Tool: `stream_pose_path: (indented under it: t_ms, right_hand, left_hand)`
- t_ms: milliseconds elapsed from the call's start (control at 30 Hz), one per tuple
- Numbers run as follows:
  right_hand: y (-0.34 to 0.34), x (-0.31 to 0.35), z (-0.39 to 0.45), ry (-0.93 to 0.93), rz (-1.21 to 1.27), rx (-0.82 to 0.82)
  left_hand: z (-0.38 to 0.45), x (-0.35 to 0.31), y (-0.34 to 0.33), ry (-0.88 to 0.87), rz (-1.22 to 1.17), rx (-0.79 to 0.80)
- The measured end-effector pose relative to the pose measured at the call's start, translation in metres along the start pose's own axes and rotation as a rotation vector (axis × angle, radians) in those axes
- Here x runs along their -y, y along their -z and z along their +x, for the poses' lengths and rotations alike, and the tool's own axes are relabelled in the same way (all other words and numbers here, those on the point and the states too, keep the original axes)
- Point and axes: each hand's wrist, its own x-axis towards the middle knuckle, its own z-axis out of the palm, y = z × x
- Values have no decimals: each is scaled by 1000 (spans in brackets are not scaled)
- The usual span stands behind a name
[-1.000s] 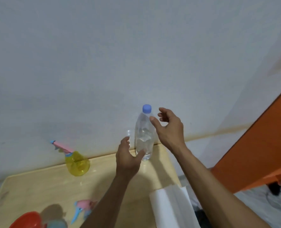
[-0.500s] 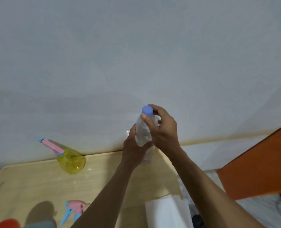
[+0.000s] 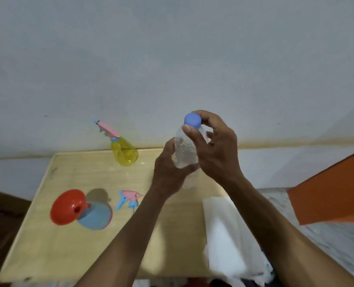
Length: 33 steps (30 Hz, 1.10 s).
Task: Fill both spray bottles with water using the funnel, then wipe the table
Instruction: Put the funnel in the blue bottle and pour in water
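A clear water bottle with a blue cap is held above the far right of the wooden table. My left hand wraps the bottle's body. My right hand pinches the cap with thumb and fingers. A yellow spray bottle with a pink trigger head stands at the table's far edge. A blue spray bottle stands at the left with a red funnel in its neck. Its pink and blue spray head lies loose on the table.
A white cloth lies at the table's right side, hanging over the near edge. A grey wall rises just behind the table. An orange panel stands to the right over a marbled floor.
My hands closed on the water bottle and lifted it off the table. The view tilted down, bringing the funnel and blue bottle into sight.
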Motion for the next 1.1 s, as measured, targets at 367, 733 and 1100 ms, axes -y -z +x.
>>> stream_pose_path:
  t_ms: [367,733,1100]
  right_hand:
    - [-41,67,-148,-110,179,94]
    - [-54,82,-199,-134,147,67]
    - [-48,85,-189,-73,-24,108]
  left_hand:
    - [-144,43,90,8,22,-4]
    - [-188,58,106,31,-100,25]
    - [-186,66,106,60,-60,46]
